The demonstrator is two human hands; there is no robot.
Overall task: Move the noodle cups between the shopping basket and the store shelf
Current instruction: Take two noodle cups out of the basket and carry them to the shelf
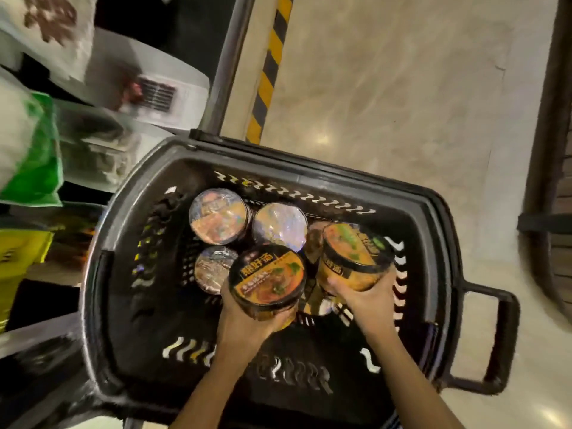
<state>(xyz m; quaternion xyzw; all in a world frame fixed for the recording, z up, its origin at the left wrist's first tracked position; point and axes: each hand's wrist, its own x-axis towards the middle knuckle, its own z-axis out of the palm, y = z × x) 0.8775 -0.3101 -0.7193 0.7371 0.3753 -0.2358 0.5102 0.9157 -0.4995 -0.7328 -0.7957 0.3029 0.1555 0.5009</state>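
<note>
Orange noodle cups [267, 278] in both hands, lids tilted toward camera.

One black shopping basket [433, 218]. Inside it are at least three noodle cups [218, 220] with shiny sealed lids, a fourth partly hidden. Two more orange-and-black noodle cups [266, 278] are held, one per hand.

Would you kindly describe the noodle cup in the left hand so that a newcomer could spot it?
Find the black shopping basket. Over its near middle, the left hand holds a noodle cup. Unlike the foil-wrapped cups behind, its lid is black and orange.
</note>
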